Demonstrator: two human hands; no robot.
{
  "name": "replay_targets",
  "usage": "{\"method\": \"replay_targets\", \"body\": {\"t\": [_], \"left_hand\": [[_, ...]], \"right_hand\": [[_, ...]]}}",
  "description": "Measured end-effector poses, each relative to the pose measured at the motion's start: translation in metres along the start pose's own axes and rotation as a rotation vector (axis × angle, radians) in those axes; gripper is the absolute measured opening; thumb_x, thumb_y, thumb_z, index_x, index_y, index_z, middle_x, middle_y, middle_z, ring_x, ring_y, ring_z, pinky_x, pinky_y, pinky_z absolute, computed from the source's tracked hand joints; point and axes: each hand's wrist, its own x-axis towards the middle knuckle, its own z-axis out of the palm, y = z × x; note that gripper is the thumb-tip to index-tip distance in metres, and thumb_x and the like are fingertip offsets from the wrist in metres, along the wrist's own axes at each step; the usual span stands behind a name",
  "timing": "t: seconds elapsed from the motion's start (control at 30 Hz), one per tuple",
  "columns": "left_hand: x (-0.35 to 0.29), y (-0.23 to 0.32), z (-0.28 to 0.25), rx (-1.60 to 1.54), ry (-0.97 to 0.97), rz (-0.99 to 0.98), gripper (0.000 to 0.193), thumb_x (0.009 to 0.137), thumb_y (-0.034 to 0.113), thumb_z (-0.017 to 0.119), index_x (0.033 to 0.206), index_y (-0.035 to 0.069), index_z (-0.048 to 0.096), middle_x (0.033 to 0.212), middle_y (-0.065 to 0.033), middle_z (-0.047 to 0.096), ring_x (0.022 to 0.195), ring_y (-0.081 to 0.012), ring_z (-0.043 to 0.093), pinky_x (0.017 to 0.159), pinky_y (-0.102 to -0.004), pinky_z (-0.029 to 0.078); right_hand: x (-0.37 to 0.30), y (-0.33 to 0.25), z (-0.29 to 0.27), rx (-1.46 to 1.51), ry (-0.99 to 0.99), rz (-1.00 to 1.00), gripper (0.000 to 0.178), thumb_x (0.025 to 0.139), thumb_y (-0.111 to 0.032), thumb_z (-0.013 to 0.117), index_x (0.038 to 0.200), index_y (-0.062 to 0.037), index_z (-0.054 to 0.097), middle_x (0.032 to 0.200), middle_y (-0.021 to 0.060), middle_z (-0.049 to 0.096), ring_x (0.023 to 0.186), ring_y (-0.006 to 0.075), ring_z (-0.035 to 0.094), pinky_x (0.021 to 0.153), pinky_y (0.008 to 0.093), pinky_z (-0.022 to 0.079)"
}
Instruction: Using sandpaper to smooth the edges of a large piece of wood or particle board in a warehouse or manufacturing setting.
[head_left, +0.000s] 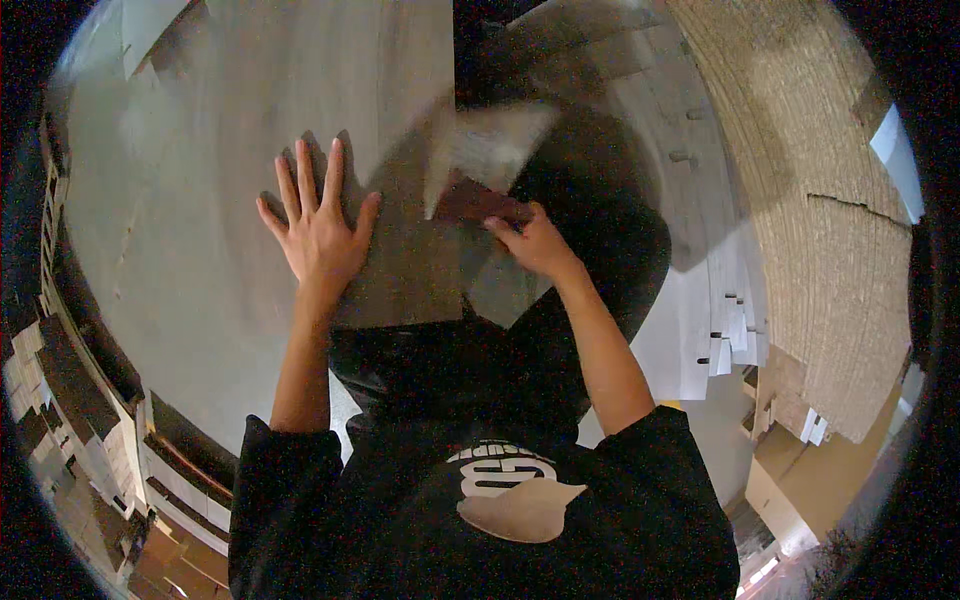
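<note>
My left hand [323,235] lies flat on a large grey board [200,220], its fingers spread and pressing nothing but the surface. Between the thumb and fingers of my right hand [540,243] is a flat, reddish-brown rectangle [480,200] that looks like folded sandpaper. It reaches over the straight right edge of the board; whether it touches that edge I cannot tell. Pale, streaked surfaces show below and beyond the sandpaper, partly in shadow.
Right of me runs a long wood-grained panel [800,130] with a dark crack. Beside it lie stacked pale grey boards [685,330] with notched ends. Cartons [820,480] stand at lower right, and stacked strips [80,400] at lower left.
</note>
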Motion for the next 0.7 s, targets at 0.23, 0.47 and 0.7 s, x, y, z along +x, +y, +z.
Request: {"method": "replay_targets", "body": {"t": [0.23,0.47,0.7], "left_hand": [[0.000,-0.003,0.003,0.006,0.006,0.036,0.076,0.094,0.058,0.059,0.161,0.033,0.032,0.171,-0.0090,0.020,0.158,-0.0359,0.014,0.118,-0.0712,0.010],[-0.001,-0.010,0.004,0.001,0.003,0.079,0.079,0.094,0.060,0.058,0.162,0.032,0.030,0.172,-0.0096,0.018,0.158,-0.0361,0.013,0.119,-0.0704,0.008],[0.001,-0.009,0.001,-0.018,-0.023,0.106,0.080,0.094,0.057,0.060,0.163,0.032,0.029,0.172,-0.0081,0.018,0.158,-0.0342,0.013,0.119,-0.0707,0.008]], "right_hand": [[-0.039,-0.019,-0.061,-0.007,0.108,-0.073,0.023,0.100,-0.024,0.064,0.108,-0.0025,0.067,0.074,0.0061,0.064,0.064,0.0141,0.060,0.058,0.0315,0.046],[-0.039,-0.068,-0.014,-0.340,-0.024,-0.879,0.028,0.086,-0.012,0.069,0.114,-0.0069,0.071,0.088,0.0143,0.071,0.070,0.0326,0.062,0.069,0.0414,0.051],[-0.013,0.019,-0.018,0.065,0.553,-0.060,0.014,0.088,-0.021,0.073,0.092,-0.0082,0.076,0.081,0.0093,0.074,0.068,0.0291,0.069,0.068,0.0435,0.057]]}}
